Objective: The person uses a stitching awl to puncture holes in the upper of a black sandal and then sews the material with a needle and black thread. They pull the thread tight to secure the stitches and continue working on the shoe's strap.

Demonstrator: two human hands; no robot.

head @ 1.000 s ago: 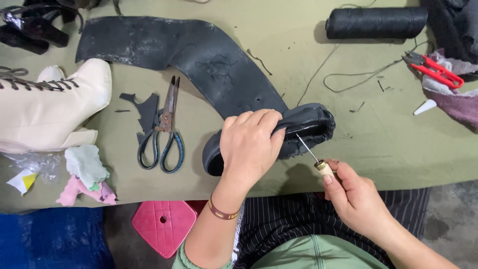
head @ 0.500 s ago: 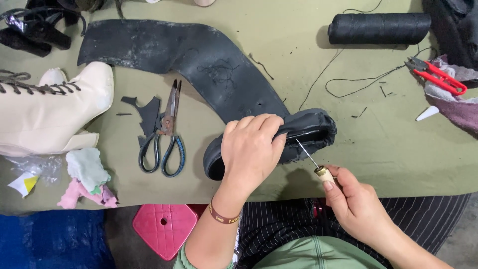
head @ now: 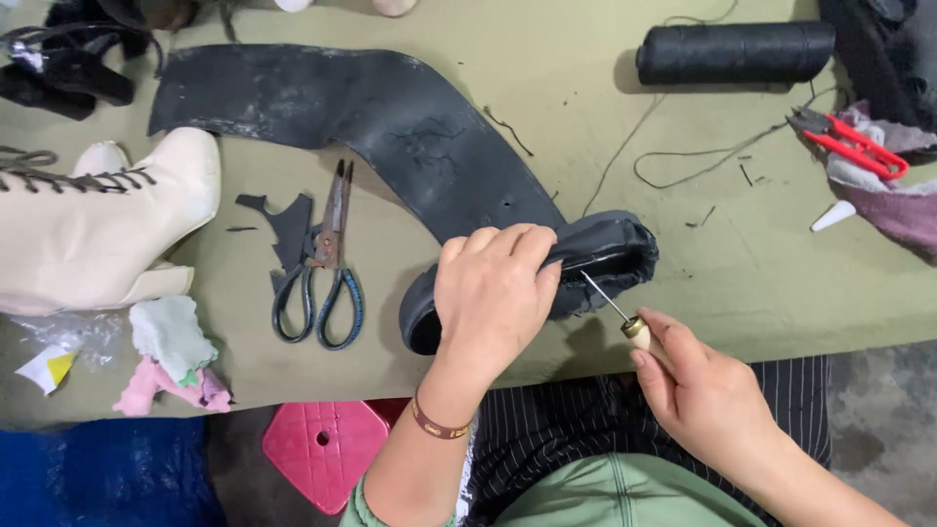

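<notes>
1. Gripping the black boot [head: 459, 146] at its foot end, your left hand [head: 493, 298] is curled over the top, fingers wrapped down the far side, closed on it.
2. Your right hand [head: 698, 390] is closed round the awl [head: 625, 317] handle; the metal shaft points up-left and its tip touches the boot's sole edge, just right of your left hand.
3. Boot lies flat on the green table [head: 742, 283], its shaft running up-left away from your hands, foot part at the near table edge.
4. Scissors [head: 322, 268] lie left of the boot, blades pointing away from you, beside a small black leather scrap [head: 278, 220].
5. Cream lace-up boot [head: 98, 220] sits further left of the black boot, well apart.
6. Pink and pale green rag bits [head: 171, 356] lie near the cream boot's sole, left of the scissors.
7. Black thread spool [head: 732, 51] lies up-right of the black boot; loose thread trails from it toward the boot.
8. Red thread snips [head: 849, 141] sit far right of the boot, on crumpled cloth.
9. Pink stool [head: 327, 444] shows below the table edge, under-left of the boot.
</notes>
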